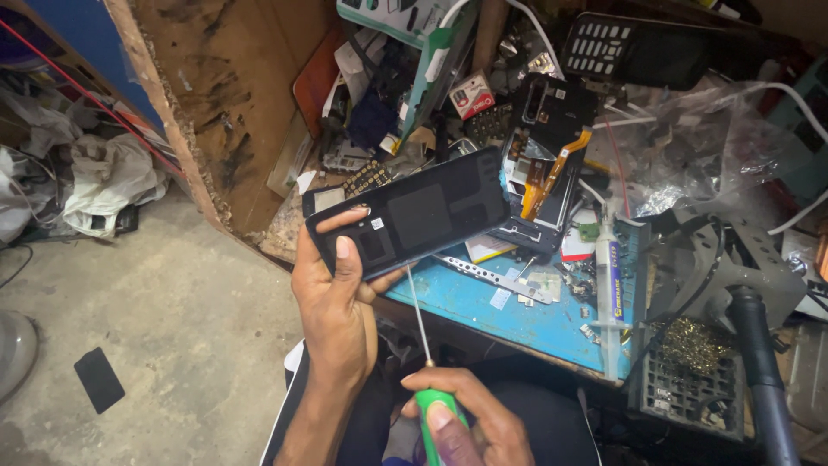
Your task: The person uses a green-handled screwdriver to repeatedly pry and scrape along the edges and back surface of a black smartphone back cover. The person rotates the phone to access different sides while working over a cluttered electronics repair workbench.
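Left hand is clamped on the edges of a black phone back panel, held up over the blue desk. Right hand is wrapped tight around a green-handled screwdriver. That panel looks thin, light and easy to crack, so an edge grip seems right. The black tray holds brass wool.
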